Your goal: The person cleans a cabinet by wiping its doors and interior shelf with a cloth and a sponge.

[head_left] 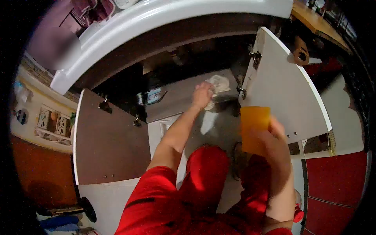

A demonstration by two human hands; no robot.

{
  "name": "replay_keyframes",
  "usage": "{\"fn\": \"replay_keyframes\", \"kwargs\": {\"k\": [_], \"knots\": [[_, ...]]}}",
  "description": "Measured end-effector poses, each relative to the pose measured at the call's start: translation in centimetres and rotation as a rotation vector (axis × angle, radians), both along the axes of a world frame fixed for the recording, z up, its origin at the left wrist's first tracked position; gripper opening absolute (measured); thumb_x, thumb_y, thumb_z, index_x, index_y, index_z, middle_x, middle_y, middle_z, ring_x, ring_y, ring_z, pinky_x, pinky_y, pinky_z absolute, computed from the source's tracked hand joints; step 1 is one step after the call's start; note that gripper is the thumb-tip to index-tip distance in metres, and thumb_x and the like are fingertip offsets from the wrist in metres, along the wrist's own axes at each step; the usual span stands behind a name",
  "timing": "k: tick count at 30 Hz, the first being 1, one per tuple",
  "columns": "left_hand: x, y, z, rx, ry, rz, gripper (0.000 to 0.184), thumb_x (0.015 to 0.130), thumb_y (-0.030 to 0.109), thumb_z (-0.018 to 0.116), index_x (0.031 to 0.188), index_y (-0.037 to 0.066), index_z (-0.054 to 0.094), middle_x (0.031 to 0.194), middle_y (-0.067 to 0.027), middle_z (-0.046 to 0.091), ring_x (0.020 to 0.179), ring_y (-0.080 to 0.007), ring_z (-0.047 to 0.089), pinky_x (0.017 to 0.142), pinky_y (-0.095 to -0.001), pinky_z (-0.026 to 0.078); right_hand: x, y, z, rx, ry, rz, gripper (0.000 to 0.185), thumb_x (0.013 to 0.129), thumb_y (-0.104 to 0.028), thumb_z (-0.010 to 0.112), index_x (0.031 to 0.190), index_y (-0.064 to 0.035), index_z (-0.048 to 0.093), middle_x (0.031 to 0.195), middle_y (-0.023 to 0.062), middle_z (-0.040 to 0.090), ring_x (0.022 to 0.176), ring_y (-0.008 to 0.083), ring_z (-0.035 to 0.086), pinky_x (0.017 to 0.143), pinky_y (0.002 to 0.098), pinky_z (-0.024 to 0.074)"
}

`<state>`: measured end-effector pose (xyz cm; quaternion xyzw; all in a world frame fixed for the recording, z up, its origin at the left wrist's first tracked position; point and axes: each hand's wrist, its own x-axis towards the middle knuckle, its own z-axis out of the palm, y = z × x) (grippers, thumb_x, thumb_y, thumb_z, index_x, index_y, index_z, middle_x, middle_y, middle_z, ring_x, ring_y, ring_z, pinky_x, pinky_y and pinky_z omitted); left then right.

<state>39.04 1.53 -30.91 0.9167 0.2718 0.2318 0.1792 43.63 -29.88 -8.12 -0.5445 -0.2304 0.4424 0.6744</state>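
Note:
My left hand (202,95) reaches down into the open cabinet, its fingers closed on a crumpled off-white cloth (220,83). The cloth lies against the cabinet's bottom shelf (180,93), with part of it hanging below my fingers over the shelf's front edge. In front of the right door my right hand (276,139) holds up an orange, roughly rectangular thing (254,123); I cannot tell whether it is a cup or a sponge. The fingers of this hand are wrapped round its right side, partly hidden behind it.
The left door (111,143) and the right door (284,86) both stand open. A white basin edge (156,21) overhangs the cabinet. A small blue-and-white packet (153,95) lies inside, near the left. A brown tube (301,53) sits beyond the right door. The cabinet's depth is dark.

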Motion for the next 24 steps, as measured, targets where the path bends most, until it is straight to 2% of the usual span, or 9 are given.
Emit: {"fn": "replay_keyframes", "kwargs": {"k": [4,7,11,13,15,17,20,22,24], "knots": [[-7.8,2.2,1.2,0.032,0.003,0.157,0.032,0.079,0.018,0.059,0.110,0.013,0.057,0.115,-0.0100,0.053,0.106,-0.0336,0.046,0.090,-0.0410,0.040,0.2,0.4,-0.3,-0.078,-0.113,-0.009,0.037,0.079,-0.022,0.062,0.109,-0.0020,0.054,0.092,0.0051,0.059,0.079,0.0136,0.056,0.067,0.0281,0.0460],[-11.7,2.9,2.5,0.051,0.176,0.223,0.030,0.081,0.020,0.058,0.110,0.015,0.058,0.117,-0.0097,0.052,0.109,-0.0332,0.044,0.091,-0.0428,0.039,0.0,0.9,-0.9,-0.006,-0.142,0.002,0.036,0.079,-0.020,0.062,0.108,-0.0017,0.054,0.092,0.0059,0.060,0.079,0.0146,0.056,0.067,0.0291,0.0468],[-12.5,3.4,4.3,0.245,0.024,0.192,0.042,0.076,0.027,0.065,0.116,0.017,0.056,0.116,-0.0070,0.052,0.109,-0.0325,0.043,0.090,-0.0432,0.039,-0.2,1.5,-1.3,-0.058,-0.182,0.010,0.038,0.079,-0.016,0.058,0.111,0.0011,0.050,0.095,0.0110,0.059,0.083,0.0194,0.059,0.071,0.0322,0.0484],[-13.5,3.6,6.6,0.286,-0.046,0.441,0.048,0.070,0.025,0.071,0.114,0.012,0.057,0.116,-0.0079,0.050,0.109,-0.0315,0.043,0.088,-0.0411,0.042,-0.7,1.7,-0.9,-0.024,-0.136,0.006,0.038,0.079,-0.014,0.058,0.113,0.0017,0.049,0.096,0.0115,0.060,0.083,0.0202,0.059,0.071,0.0333,0.0491],[-14.6,3.7,7.7,0.322,0.308,0.565,0.048,0.068,0.019,0.071,0.112,0.008,0.056,0.117,-0.0097,0.048,0.109,-0.0309,0.044,0.086,-0.0382,0.045,-0.4,1.8,-1.5,-0.028,-0.150,-0.011,0.037,0.080,-0.013,0.059,0.113,0.0009,0.050,0.095,0.0098,0.060,0.081,0.0195,0.059,0.070,0.0334,0.0495],[-15.2,5.1,7.0,0.318,0.517,0.599,0.033,0.069,0.012,0.066,0.102,0.007,0.061,0.113,-0.0096,0.051,0.107,-0.0313,0.045,0.084,-0.0361,0.047,0.1,1.9,-2.2,-0.026,-0.168,-0.034,0.037,0.080,-0.013,0.060,0.113,0.0001,0.052,0.094,0.0081,0.061,0.080,0.0187,0.059,0.069,0.0335,0.0500],[-15.3,8.1,4.9,0.382,0.479,0.595,0.028,0.069,0.009,0.063,0.098,0.008,0.062,0.102,-0.0098,0.058,0.102,-0.0321,0.048,0.081,-0.0374,0.048,0.4,1.8,-2.5,0.001,-0.176,-0.019,0.036,0.081,-0.013,0.060,0.113,0.0002,0.051,0.094,0.0084,0.061,0.079,0.0187,0.059,0.068,0.0334,0.0502],[-12.7,4.4,9.3,0.372,0.046,0.527,0.028,0.068,0.005,0.059,0.096,0.008,0.062,0.094,-0.0107,0.061,0.096,-0.0332,0.051,0.076,-0.0398,0.048,0.1,1.8,-2.0,-0.004,-0.152,-0.020,0.035,0.081,-0.014,0.060,0.112,0.0002,0.052,0.094,0.0083,0.061,0.079,0.0183,0.059,0.067,0.0329,0.0501],[-9.3,3.4,8.7,0.290,-0.242,0.320,0.024,0.070,0.000,0.053,0.092,0.006,0.063,0.087,-0.0147,0.061,0.084,-0.0357,0.057,0.071,-0.0444,0.046,-0.1,1.9,-1.7,-0.028,-0.144,-0.015,0.035,0.081,-0.014,0.061,0.112,0.0002,0.052,0.094,0.0082,0.061,0.079,0.0181,0.059,0.067,0.0325,0.0500]]}}
